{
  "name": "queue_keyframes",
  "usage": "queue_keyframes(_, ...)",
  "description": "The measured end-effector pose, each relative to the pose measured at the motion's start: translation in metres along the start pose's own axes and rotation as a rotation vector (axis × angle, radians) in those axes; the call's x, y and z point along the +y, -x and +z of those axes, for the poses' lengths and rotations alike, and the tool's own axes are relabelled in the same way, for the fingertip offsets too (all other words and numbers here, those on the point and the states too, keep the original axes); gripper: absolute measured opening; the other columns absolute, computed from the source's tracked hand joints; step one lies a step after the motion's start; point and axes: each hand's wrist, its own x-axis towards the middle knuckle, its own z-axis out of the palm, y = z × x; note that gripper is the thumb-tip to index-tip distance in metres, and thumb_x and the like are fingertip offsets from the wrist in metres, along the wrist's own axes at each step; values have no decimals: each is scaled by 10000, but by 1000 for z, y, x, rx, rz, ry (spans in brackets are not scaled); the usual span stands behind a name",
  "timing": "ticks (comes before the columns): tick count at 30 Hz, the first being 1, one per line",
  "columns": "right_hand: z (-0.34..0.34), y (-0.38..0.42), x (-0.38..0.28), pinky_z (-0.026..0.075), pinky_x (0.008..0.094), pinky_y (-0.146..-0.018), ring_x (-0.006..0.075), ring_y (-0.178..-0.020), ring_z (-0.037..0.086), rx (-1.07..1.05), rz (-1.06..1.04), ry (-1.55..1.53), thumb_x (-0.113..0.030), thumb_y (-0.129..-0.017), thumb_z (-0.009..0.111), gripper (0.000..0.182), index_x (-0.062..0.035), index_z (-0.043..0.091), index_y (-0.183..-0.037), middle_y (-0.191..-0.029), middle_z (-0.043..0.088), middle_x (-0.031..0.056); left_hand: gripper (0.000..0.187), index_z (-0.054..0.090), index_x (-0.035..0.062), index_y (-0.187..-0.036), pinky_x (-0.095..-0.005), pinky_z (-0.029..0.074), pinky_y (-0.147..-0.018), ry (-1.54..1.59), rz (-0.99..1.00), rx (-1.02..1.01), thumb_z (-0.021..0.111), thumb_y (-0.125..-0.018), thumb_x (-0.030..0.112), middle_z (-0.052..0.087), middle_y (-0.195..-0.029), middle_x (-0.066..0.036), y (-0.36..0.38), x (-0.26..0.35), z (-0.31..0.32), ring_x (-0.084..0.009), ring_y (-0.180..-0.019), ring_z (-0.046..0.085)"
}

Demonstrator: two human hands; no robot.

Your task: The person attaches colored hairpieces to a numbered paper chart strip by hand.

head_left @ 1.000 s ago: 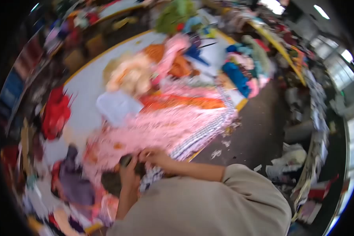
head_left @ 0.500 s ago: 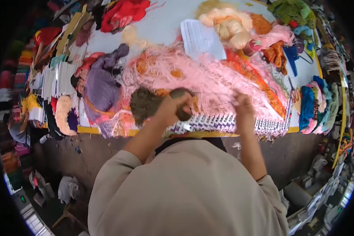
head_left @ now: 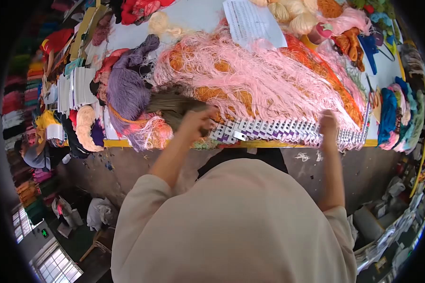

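My left hand is closed around a dark olive-brown yarn skein. The skein's loose end spreads leftward over the table. Farther right, my right hand is slightly blurred, its fingers drawn together at the row of cards. What they pinch, if anything, is too fine to see. Between the hands runs a row of white punched cards with purple marks along the table's front edge. Behind it lies a wide heap of pink yarn with orange-brown yarn beneath.
A purple skein lies left of the olive one. A printed sheet rests on the pink heap. Scissors and blue skeins are at the right. Stacked white cards stand left. Another person is at the far left.
My hands have moved apart, the right one going right and the left one slightly left with the olive skein. Dark strands stretched between them earlier are no longer distinct. The view has shifted.
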Motion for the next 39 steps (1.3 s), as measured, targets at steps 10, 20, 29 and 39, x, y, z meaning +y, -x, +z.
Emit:
queue_keyframes(10,201,50,42,484,393,-589,266,-614,644,-547,-159,575,-223,-933,562,125,-105,575,-972,-705,626,127,306,653,-36,-694,-334,373,-423,-657,-92,100,685,-813,243,529,-522,-70,-59,-72,64,-169,-430,500)
queue_keyframes(20,204,43,32,476,375,-562,225,-561,626,-674,107,475,-230,-950,535,121,-113,504,-951,-612,612,67,179,622,-6,-673,-304,366,-437,-487,-113,24,680,-791,115,529,-561,-36,-56,-72,76,-125,-469,470)
queue_keyframes(29,202,42,53,455,303,-530,144,-551,580,-635,186,307,-141,-901,583,90,-72,571,-959,-657,624,43,244,646,-31,-685,-312,364,-454,-887,51,202,732,-724,193,552,-561,-53,-58,-65,47,-136,-479,477)
queue_keyframes(39,208,41,71,438,234,-543,71,-603,547,-609,114,351,-102,-900,629,143,-43,590,-1025,-726,616,9,268,706,-4,-991,-242,314,-468,-513,-185,-180,652,-783,157,563,-557,-23,-32,-42,82,-76,-461,422)
